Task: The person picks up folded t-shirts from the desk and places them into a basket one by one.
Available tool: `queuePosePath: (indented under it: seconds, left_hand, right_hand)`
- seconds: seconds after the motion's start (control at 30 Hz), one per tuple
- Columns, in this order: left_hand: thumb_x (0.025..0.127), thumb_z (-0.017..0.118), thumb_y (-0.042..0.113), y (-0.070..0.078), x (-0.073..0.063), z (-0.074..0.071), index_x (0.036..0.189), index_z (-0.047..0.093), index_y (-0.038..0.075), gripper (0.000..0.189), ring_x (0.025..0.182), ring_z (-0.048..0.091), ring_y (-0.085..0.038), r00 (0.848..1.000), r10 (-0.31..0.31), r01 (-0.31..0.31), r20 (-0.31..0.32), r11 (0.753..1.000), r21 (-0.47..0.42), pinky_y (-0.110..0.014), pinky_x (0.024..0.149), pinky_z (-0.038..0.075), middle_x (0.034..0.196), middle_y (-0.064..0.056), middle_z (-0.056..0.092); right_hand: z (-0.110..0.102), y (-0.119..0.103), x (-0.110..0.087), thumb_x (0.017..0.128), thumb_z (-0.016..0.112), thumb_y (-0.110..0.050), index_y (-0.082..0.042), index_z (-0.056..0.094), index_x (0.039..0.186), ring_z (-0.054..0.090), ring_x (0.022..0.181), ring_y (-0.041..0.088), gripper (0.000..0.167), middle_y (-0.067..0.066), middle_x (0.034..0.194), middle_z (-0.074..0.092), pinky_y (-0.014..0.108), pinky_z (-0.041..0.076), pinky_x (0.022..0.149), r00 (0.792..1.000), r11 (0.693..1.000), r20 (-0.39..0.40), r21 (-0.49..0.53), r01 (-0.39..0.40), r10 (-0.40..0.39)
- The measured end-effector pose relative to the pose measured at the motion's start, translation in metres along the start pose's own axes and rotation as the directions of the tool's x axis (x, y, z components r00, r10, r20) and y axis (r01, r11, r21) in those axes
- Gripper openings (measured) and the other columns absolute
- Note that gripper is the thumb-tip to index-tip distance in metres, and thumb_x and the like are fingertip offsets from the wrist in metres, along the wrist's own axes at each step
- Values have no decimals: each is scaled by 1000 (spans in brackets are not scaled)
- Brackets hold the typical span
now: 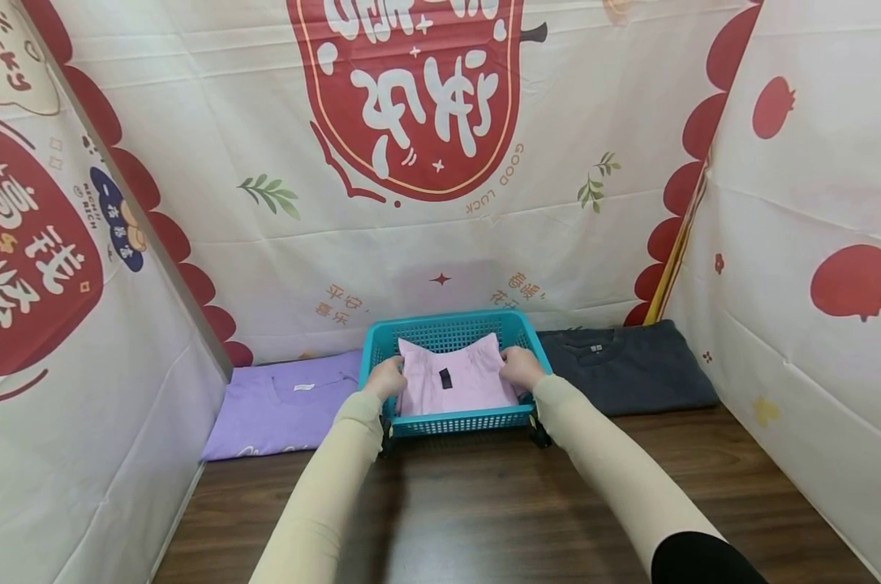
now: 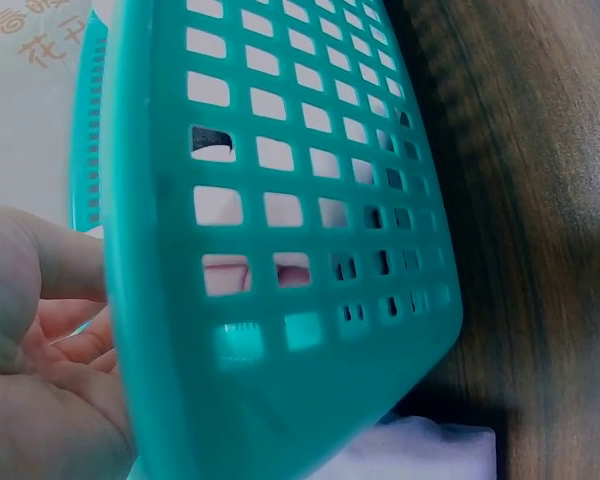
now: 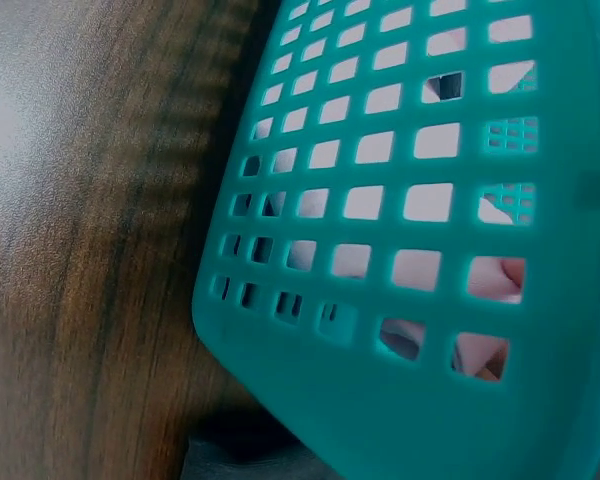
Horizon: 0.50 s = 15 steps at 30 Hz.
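A folded pink garment (image 1: pixel 477 381) with a small dark label lies inside a teal plastic basket (image 1: pixel 462 417). My left hand (image 1: pixel 385 379) reaches over the basket's left part and holds the garment's left side. At the opposite side, my right hand (image 1: pixel 522 369) grips the garment's right edge. In the left wrist view the left hand (image 2: pixel 30 340) is behind the basket rim, its fingertips partly hidden. Through the holes of the basket wall (image 3: pixel 380 425) in the right wrist view, only bits of the right fingers show.
A folded purple garment (image 1: pixel 280 405) lies left of the basket, and a folded dark grey garment (image 1: pixel 623 373) lies to its right. All stand on a dark wooden table (image 1: pixel 470 503). Printed white cloth walls (image 1: pixel 440 235) enclose the back and both sides.
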<state>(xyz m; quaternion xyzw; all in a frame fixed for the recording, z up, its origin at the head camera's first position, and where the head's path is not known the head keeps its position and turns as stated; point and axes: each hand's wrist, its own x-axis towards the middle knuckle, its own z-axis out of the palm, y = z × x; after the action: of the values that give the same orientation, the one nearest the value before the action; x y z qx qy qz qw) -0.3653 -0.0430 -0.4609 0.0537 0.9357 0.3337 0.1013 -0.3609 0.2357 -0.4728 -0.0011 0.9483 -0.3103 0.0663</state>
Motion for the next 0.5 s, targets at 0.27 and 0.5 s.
queuePosePath:
  seconds: [0.27,0.5]
  left_hand:
    - [93,44,0,-2,-5,-5,142,42,-7,50,107,53,-28,997,15,-19,70,998,53,-38,79,48,144,-22,44]
    - [94,49,11,-1,-14,-10,144,34,-12,57,138,32,-39,990,1,-9,142,999,52,-47,110,30,149,-26,35]
  right_hand:
    - [4,5,1,84,53,2,-5,46,68,40,49,15,19,3,63,37,26,37,45,1000,1000,10,-3,25,-24]
    - [0,1,-8,87,55,-7,-10,40,62,39,47,16,29,2,57,37,27,35,46,997,999,74,-34,-31,34]
